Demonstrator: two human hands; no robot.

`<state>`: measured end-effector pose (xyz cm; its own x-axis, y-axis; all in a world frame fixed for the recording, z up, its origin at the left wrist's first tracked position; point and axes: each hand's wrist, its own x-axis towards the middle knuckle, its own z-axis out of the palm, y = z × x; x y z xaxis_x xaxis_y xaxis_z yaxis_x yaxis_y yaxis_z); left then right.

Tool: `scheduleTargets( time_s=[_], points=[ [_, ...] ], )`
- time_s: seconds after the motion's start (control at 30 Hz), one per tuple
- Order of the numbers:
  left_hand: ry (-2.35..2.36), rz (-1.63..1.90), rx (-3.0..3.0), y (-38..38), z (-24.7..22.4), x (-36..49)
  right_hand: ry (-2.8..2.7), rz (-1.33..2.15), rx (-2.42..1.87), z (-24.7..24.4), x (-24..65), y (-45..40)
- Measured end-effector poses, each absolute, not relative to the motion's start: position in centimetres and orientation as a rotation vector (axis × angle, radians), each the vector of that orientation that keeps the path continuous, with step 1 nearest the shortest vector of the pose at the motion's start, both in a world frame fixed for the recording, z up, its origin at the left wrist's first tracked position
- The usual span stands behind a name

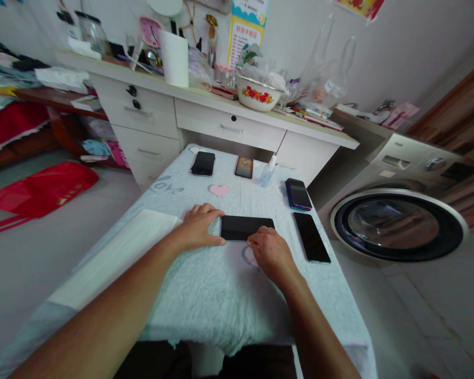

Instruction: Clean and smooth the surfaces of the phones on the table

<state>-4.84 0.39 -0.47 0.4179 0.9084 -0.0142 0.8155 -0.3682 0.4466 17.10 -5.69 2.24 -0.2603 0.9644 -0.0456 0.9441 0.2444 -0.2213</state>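
Observation:
A black smartphone (239,228) lies sideways, dark screen up, on the light blue cloth. My left hand (199,226) grips its left end, with the thumb at the near corner and the fingers at the far corner. Over the phone's near right part my right hand (270,250) is closed, fingertips pressed on the glass; whatever they pinch is hidden. To the right rests another dark phone (312,237), and beyond it a stack of phones (298,194). Farther back are a black phone (203,163), a small phone with a lit or patterned face (244,167) and a clear spray bottle (267,171).
The cloth-covered table (217,295) has a pale strip (118,258) along its left side. Behind stands a white drawer desk (142,113) carrying a paper roll (174,59) and a flowered bowl (258,93). A washing machine (398,223) is on the right, a red bag (43,189) on the left.

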Motion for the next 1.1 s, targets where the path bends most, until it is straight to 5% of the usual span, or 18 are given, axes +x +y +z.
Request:
scheduleTargets(
  time_s=[1.1],
  points=[
    [1.464,0.357,2.32,0.6,-1.1,-4.9,-2.505,0.154,-1.805,2.2,15.9,-5.5]
  ],
)
